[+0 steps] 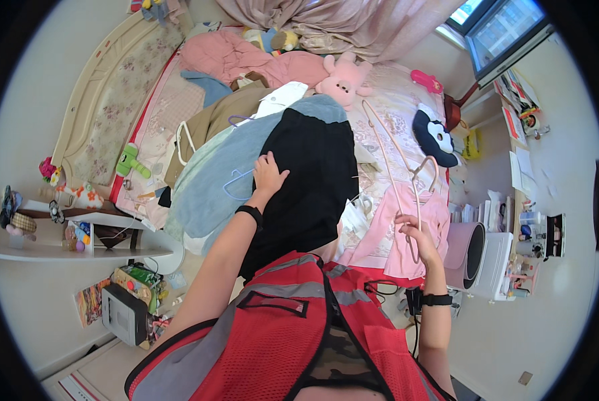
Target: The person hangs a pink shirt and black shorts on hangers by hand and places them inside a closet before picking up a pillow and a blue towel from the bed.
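My left hand (270, 174) lies on the left edge of a black garment (314, 185), palm down with the fingers apart. In my right hand (418, 239) is a pale pink clothes hanger (390, 131), held upright by its side with the hook toward the right. The black garment is spread over a blue fleece-like cloth (229, 165). Beside my left wrist, a light blue hanger (235, 186) shows on that cloth. Below the right hand lies a pink long-sleeved top (404, 265) on the bed. White crumpled fabric (357, 215) sits between that top and the black garment.
The bed (389, 90) carries a khaki garment (214, 120), a white hanger (183, 143), a pink plush toy (344, 82), a pink quilt (229, 57) and a black-and-white plush item (434, 135). A headboard (114, 100) stands left, a desk with books (485, 213) right, and a window (505, 35) upper right.
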A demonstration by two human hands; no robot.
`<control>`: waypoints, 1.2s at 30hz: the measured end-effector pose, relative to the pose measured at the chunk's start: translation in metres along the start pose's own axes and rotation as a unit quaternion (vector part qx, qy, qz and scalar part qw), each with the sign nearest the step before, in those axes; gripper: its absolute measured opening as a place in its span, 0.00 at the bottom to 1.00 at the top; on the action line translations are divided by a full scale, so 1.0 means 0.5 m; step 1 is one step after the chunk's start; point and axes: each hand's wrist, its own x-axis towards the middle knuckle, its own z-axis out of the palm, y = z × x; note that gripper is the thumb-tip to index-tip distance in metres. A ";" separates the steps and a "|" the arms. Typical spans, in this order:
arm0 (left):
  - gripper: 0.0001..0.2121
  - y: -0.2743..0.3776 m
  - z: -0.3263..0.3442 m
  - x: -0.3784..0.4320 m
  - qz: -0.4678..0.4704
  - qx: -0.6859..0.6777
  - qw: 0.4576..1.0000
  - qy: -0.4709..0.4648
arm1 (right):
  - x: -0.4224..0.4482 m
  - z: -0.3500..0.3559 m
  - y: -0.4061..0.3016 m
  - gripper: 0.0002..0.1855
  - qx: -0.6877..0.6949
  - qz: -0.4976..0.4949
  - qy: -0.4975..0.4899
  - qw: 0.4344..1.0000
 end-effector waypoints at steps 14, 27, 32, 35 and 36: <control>0.20 -0.025 -0.173 -0.067 0.111 -0.412 0.903 -0.056 | -0.087 -0.067 0.028 0.18 0.057 0.011 0.030 0.998; 0.23 -0.342 -0.217 -0.258 -0.112 -0.036 0.984 -0.131 | -0.015 -0.076 -0.032 0.43 0.176 0.052 -0.238 0.954; 0.29 -0.289 -0.161 -0.092 -0.059 -0.050 0.997 0.027 | -0.007 -0.076 -0.045 0.46 0.196 0.065 -0.317 0.926; 0.32 -0.294 -0.111 -0.051 -0.102 -0.113 0.988 -0.020 | -0.010 -0.079 -0.054 0.46 0.188 0.056 -0.345 0.918; 0.33 -0.285 -0.108 -0.042 -0.130 -0.127 0.982 -0.053 | -0.016 -0.081 -0.054 0.45 0.191 0.052 -0.351 0.915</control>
